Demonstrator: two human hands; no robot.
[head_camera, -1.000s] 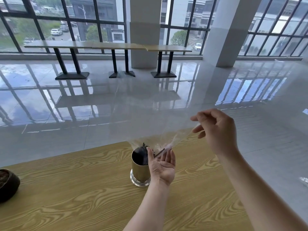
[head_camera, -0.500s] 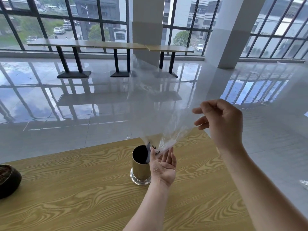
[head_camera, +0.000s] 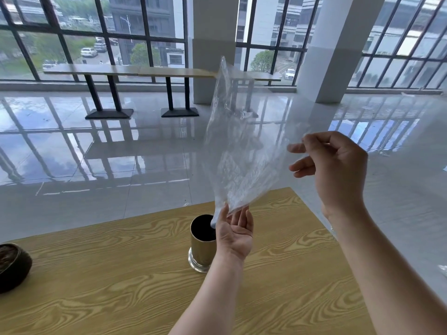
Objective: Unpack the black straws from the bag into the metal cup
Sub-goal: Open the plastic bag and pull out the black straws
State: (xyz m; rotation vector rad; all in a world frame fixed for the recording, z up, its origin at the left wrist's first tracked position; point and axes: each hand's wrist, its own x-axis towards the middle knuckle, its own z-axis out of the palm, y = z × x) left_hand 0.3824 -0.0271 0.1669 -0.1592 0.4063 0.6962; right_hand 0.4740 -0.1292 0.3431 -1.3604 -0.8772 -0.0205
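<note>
one metal cup (head_camera: 202, 247) stands upright on the wooden table (head_camera: 101, 274); its inside is dark, and no single black straw can be made out in it. one clear bag (head_camera: 238, 151) hangs above the cup, its lower end just beside the rim. the left hand (head_camera: 235, 232), right of the cup, is half open with its fingertips on the bag's lower end. the right hand (head_camera: 335, 165), above and right of the cup, pinches the bag's upper edge. one dark bowl (head_camera: 12, 265) sits far left of the cup. behind the cup: a glossy tiled floor (head_camera: 121, 153), long tables (head_camera: 135, 71), two pillars, tall windows.
</note>
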